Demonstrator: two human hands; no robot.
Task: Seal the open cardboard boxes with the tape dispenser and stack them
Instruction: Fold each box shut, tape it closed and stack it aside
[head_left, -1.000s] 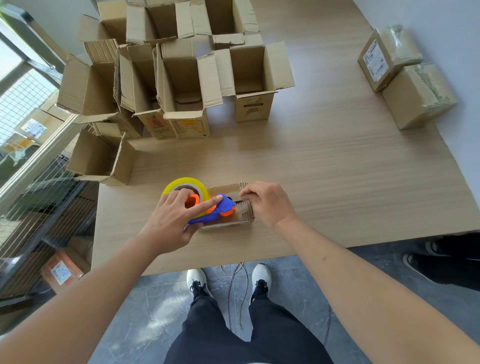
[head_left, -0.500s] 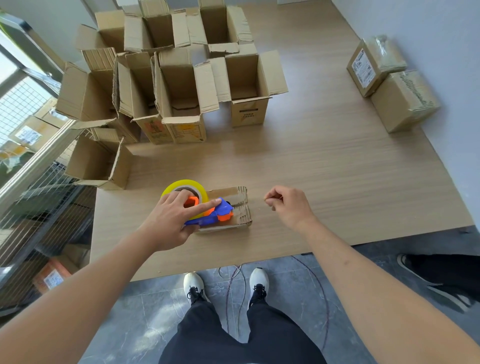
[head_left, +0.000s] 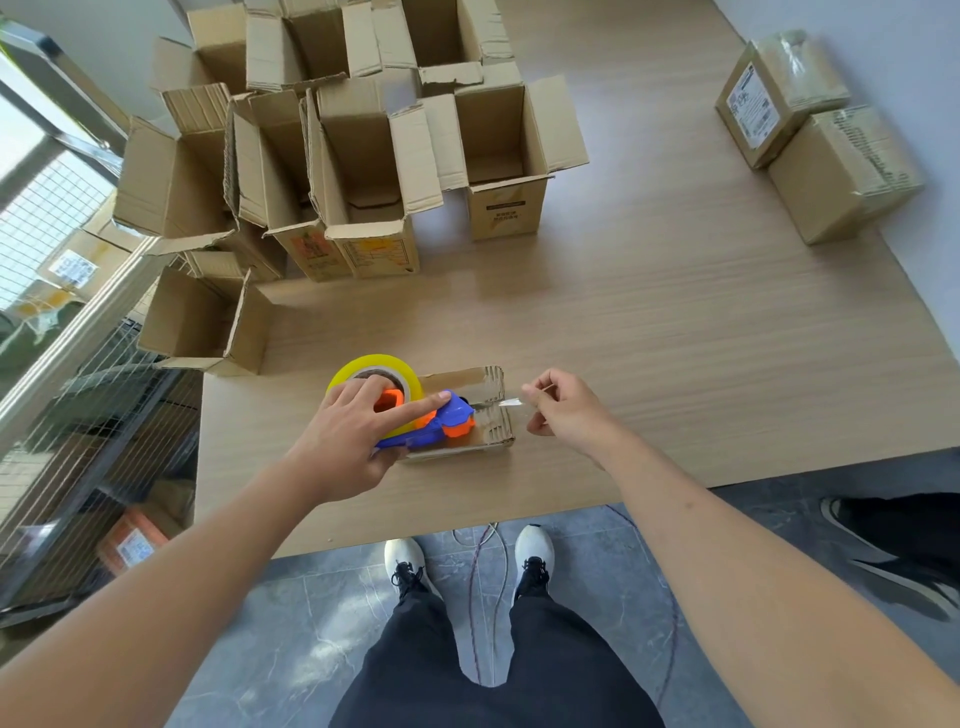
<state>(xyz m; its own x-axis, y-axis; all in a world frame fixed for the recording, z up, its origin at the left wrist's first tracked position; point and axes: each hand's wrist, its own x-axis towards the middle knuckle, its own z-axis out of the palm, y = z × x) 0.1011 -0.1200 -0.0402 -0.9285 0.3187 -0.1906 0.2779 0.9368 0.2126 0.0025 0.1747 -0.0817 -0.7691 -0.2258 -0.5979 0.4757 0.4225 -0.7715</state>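
From the head camera, the one view there is, the tape dispenser (head_left: 415, 415) rests on a small, low cardboard box (head_left: 467, 410) close to the near edge of the wooden table (head_left: 675, 312), almost straight in front of the person. The dispenser's long axis runs left to right, with the yellow roll (head_left: 374, 369) at the left end and the blue and orange nose pointing right, so any tape drawn from it comes off along that same line. The left hand (head_left: 345, 441) grips the dispenser from above, thumb tucked under the blue body and forefinger laid straight along its top, holding it down on the box. The right hand (head_left: 566, 410) sits just beside the right end of the box, fingers curled in a pinch on the free end of the clear tape (head_left: 511, 401), which shows as a pale sliver between the dispenser's nose and the fingertips. This hand is the nearer one to the tape's free end, and by my reading the coming pull goes rightward, away from the nose. The open boxes (head_left: 363, 171) crowd the far left of the table, well apart from both hands, and two sealed boxes (head_left: 815, 135) lie at the far right by the wall.
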